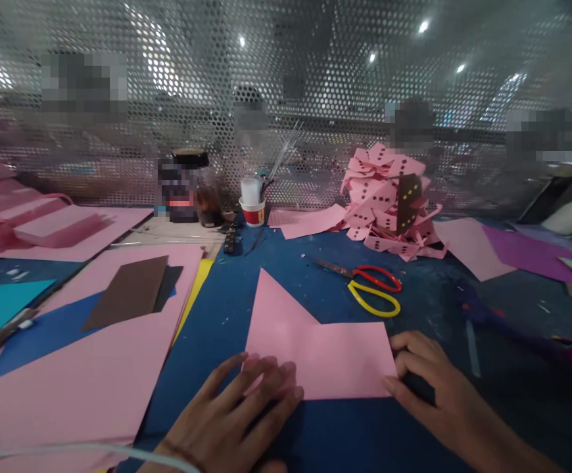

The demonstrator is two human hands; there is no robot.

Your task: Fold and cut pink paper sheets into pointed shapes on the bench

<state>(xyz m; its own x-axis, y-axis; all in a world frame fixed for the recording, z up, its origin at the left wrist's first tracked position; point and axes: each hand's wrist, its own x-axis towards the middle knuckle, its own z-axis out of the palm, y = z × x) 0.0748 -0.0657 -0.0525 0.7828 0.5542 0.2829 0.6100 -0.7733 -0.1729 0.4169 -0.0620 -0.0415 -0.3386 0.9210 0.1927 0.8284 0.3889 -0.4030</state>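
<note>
A sheet of pink paper lies on the blue table in front of me, with a pointed flap rising at its upper left. My left hand rests across the paper's lower left part, its fingers spread and flat. At the right edge, my right hand pinches the paper between thumb and fingers. Just beyond the sheet are scissors with one red and one yellow handle loop, their blades slightly apart and pointing left.
Behind the scissors stands a pile of pink paper pieces with dark marks. A red-and-white paper cup and a dark-lidded jar stand by the perforated metal screen. Large pink sheets cover the left; purple paper lies right.
</note>
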